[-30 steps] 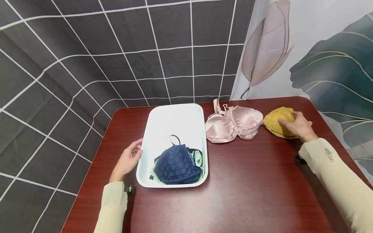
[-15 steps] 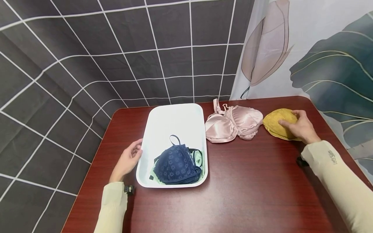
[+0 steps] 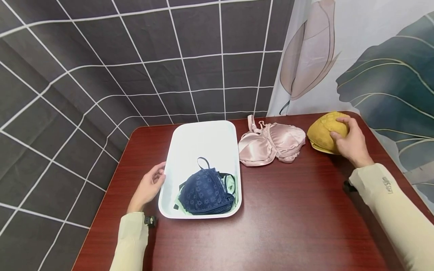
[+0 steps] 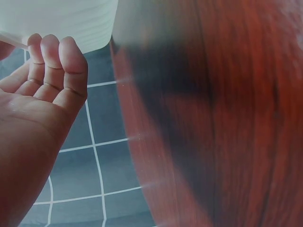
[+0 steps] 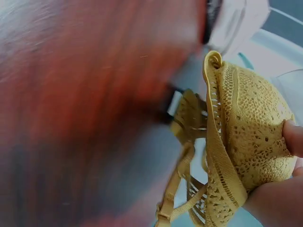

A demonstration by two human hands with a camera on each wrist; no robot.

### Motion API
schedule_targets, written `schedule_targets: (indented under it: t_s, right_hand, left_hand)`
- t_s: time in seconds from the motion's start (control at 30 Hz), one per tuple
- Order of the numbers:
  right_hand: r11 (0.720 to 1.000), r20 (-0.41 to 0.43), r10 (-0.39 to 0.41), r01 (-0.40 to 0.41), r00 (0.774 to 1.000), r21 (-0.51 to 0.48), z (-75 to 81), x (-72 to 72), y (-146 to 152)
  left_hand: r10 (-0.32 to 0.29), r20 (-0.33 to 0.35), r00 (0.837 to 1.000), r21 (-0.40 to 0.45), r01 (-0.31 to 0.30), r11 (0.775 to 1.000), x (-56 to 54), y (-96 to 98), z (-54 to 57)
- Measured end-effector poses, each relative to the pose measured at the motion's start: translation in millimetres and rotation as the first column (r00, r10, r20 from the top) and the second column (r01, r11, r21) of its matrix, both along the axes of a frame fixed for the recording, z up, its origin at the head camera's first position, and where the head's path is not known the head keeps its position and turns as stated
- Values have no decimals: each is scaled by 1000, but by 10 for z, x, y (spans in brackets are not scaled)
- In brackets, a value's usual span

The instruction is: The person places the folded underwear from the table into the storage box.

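Observation:
My right hand (image 3: 353, 145) grips a folded yellow lace bra (image 3: 325, 131) at the far right of the table, thumb on the near side of the cup. In the right wrist view the lacy cup of the yellow bra (image 5: 258, 123) is tilted, and its strap (image 5: 173, 184) hangs loose below. At the left side of a white tray (image 3: 203, 135), my left hand (image 3: 149, 184) holds the rim with curled fingers. The left wrist view has its fingertips (image 4: 71, 52) right at the tray's edge. A navy lace bra (image 3: 203, 192) lies in the tray's near half.
A pink satin bra (image 3: 281, 139) lies between the tray and the yellow bra. Under the navy bra, mint-green fabric (image 3: 230, 183) shows. Behind the reddish wooden table (image 3: 271, 226) hangs a dark grid-patterned curtain (image 3: 203, 71), with a leaf-printed one (image 3: 373, 75) to its right.
My right hand has raised the yellow bra, which sat lower on the table before and now tilts upward. The left hand and the tray have stayed in place.

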State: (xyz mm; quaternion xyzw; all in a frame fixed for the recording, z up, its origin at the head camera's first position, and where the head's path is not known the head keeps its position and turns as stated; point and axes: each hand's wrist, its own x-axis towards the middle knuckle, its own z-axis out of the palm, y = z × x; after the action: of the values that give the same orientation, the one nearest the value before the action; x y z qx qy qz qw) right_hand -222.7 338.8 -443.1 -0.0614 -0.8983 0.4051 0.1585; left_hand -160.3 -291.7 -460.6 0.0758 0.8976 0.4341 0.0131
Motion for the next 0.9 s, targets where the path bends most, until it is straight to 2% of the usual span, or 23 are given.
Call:
schedule_targets:
  t_s: [0.33, 0.7, 0.9]
  right_hand:
    - [999, -127, 6, -10, 992, -37, 315, 8, -302]
    - [987, -243, 116, -139, 963, -82, 584, 38, -782]
    - [960, -298, 216, -259, 930, -110, 696, 40, -1074]
  left_hand:
    - [1, -2, 1000, 9, -1, 1000, -2, -4, -4]
    - [-2, -21, 1000, 23, 2, 1000, 8, -12, -1]
    - [-1, -20, 1000, 21, 1, 1000, 1, 10, -5]
